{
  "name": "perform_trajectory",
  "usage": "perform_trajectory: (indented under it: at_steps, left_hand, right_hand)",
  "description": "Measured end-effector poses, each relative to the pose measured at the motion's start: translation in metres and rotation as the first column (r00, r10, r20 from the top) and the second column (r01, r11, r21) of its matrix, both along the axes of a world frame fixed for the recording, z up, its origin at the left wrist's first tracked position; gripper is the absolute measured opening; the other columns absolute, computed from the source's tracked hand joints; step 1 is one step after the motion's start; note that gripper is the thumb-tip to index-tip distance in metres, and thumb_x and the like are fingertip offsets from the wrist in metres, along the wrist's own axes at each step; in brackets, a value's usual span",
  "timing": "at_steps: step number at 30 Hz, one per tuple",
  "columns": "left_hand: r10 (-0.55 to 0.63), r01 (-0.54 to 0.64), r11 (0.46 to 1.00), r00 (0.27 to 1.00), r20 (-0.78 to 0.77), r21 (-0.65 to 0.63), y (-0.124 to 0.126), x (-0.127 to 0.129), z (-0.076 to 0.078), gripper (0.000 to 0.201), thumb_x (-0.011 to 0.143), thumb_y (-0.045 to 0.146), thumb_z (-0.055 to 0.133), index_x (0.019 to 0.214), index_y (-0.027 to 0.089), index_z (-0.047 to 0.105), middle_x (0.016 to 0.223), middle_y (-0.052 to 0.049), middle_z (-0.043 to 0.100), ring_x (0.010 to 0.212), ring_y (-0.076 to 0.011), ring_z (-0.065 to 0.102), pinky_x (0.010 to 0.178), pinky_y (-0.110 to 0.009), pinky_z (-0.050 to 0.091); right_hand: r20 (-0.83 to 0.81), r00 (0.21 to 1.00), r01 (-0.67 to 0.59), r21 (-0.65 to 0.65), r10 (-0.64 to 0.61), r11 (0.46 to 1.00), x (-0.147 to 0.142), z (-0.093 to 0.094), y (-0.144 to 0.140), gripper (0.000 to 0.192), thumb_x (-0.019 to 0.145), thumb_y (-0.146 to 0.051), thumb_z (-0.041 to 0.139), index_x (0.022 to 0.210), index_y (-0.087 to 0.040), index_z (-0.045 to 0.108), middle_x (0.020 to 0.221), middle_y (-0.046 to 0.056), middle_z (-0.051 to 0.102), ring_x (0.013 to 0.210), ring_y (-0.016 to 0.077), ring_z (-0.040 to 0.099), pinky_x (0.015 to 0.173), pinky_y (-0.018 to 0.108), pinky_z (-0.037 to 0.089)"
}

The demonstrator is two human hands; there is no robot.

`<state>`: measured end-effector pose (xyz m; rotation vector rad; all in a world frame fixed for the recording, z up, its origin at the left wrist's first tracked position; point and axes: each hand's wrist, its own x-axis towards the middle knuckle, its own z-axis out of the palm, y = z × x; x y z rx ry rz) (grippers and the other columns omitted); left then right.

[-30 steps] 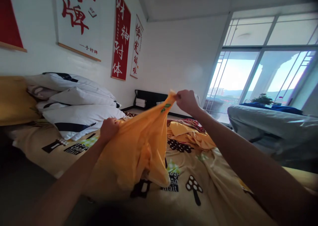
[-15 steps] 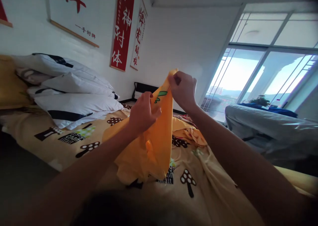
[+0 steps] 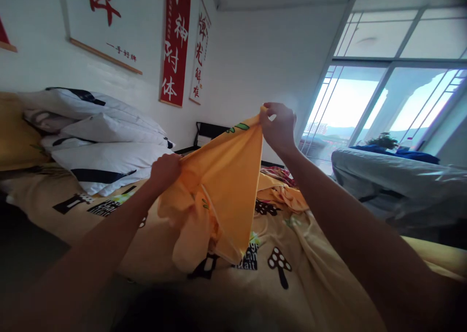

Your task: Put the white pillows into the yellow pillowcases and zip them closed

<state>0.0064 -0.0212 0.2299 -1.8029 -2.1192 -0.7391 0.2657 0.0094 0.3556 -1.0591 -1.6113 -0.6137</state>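
**A:** What fills the room, biggest first?

**B:** A bed point(image 3: 321, 283) under a pale yellow sheet printed with dark mushrooms and blocks of lettering too small to read. At its head, on the left, a stack of white pillows point(image 3: 105, 142) with black stripes. On the right a tall window point(image 3: 394, 79), and below it a grey covered shape point(image 3: 397, 181).

**A:** Any writing you can make out?

**B:** On the wall, a white scroll point(image 3: 98, 21) with large red brush characters and a small line reading 一手好牌. Beside it a red banner point(image 3: 174, 43) with white characters, 神, 附 and 体 among them. Then a narrower white scroll point(image 3: 200, 55) with red characters I cannot read with certainty.

**A:** And the cloth in hand?

**B:** An orange-yellow garment point(image 3: 226, 196), held up over the middle of the bed. Its top edge is stretched taut and runs from lower left to upper right. The rest hangs down in folds, and the lowest folds touch the sheet. A small green mark sits near the upper corner.

**A:** The hands?

**B:** The left hand point(image 3: 166, 169) is fisted around the lower end of that edge. The right hand point(image 3: 280, 125) pinches the upper corner between thumb and fingers. More yellow fabric point(image 3: 282, 196) lies crumpled on the bed just behind.
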Motion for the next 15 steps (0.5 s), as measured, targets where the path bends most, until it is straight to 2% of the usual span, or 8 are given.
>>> perform_trajectory:
  at_steps: [2, 4, 8, 10, 12, 15]
  left_hand:
    - [0.050, -0.050, 0.999, 0.999, 0.019, -0.010, 0.003, -0.022, 0.000, 0.026, 0.080, 0.019, 0.043, 0.091, 0.016, 0.067, 0.090, -0.018, 0.067, 0.087, -0.0351, 0.064, 0.070, -0.039, 0.048]
    - [0.046, -0.046, 0.999, 0.999, -0.026, -0.002, 0.006, -0.044, 0.002, 0.024, 0.077, 0.016, 0.043, 0.084, 0.015, 0.066, 0.087, -0.018, 0.066, 0.085, -0.0332, 0.064, 0.070, -0.038, 0.047]
    - [-0.063, 0.078, 0.988, 0.992, -0.113, 0.131, 0.004, -0.074, 0.016, 0.022, 0.071, 0.012, 0.042, 0.074, 0.014, 0.064, 0.085, -0.014, 0.065, 0.087, -0.0272, 0.061, 0.077, -0.033, 0.046]
    - [-0.118, 0.132, 0.968, 0.990, -0.078, 0.215, -0.003, -0.076, 0.028, 0.026, 0.067, 0.011, 0.043, 0.081, 0.014, 0.065, 0.088, -0.011, 0.066, 0.088, -0.0239, 0.060, 0.078, -0.030, 0.044]
    - [-0.226, 0.211, 0.932, 0.974, 0.018, 0.294, -0.014, -0.068, 0.041, 0.033, 0.067, 0.012, 0.043, 0.091, 0.015, 0.066, 0.090, -0.006, 0.067, 0.085, -0.0199, 0.059, 0.075, -0.026, 0.043]
    - [-0.434, 0.336, 0.860, 0.877, 0.204, 0.383, -0.033, -0.046, 0.059, 0.031, 0.073, 0.015, 0.042, 0.091, 0.015, 0.067, 0.080, -0.001, 0.064, 0.072, -0.0134, 0.053, 0.067, -0.023, 0.038]
  right_hand:
    - [-0.025, 1.000, 0.015, -0.035, -0.016, 0.999, 0.011, 0.001, 0.004, 0.021, 0.087, -0.023, 0.038, 0.077, -0.020, 0.055, 0.112, 0.013, 0.064, 0.107, 0.0221, 0.056, 0.092, 0.038, 0.037]
    - [-0.047, 0.999, 0.011, -0.047, -0.014, 0.999, 0.022, 0.001, 0.010, 0.021, 0.085, -0.023, 0.039, 0.074, -0.020, 0.056, 0.114, 0.012, 0.064, 0.107, 0.0227, 0.056, 0.092, 0.039, 0.036]
    - [-0.103, 0.992, 0.060, -0.127, -0.074, 0.990, 0.043, 0.000, 0.025, 0.017, 0.080, -0.023, 0.046, 0.072, -0.018, 0.060, 0.102, 0.011, 0.068, 0.098, 0.0229, 0.059, 0.090, 0.040, 0.036]
    - [-0.127, 0.984, 0.100, -0.175, -0.123, 0.979, 0.054, -0.003, 0.032, 0.018, 0.081, -0.024, 0.048, 0.074, -0.017, 0.062, 0.092, 0.010, 0.069, 0.093, 0.0227, 0.060, 0.087, 0.040, 0.038]
    - [-0.157, 0.976, 0.122, -0.166, -0.149, 0.979, 0.069, -0.005, 0.039, 0.020, 0.082, -0.026, 0.047, 0.080, -0.016, 0.064, 0.089, 0.010, 0.068, 0.090, 0.0226, 0.060, 0.084, 0.040, 0.040]
    - [-0.169, 0.977, 0.116, -0.105, -0.133, 0.988, 0.094, -0.009, 0.048, 0.026, 0.086, -0.033, 0.043, 0.087, -0.016, 0.063, 0.085, 0.009, 0.066, 0.085, 0.0226, 0.059, 0.077, 0.040, 0.041]
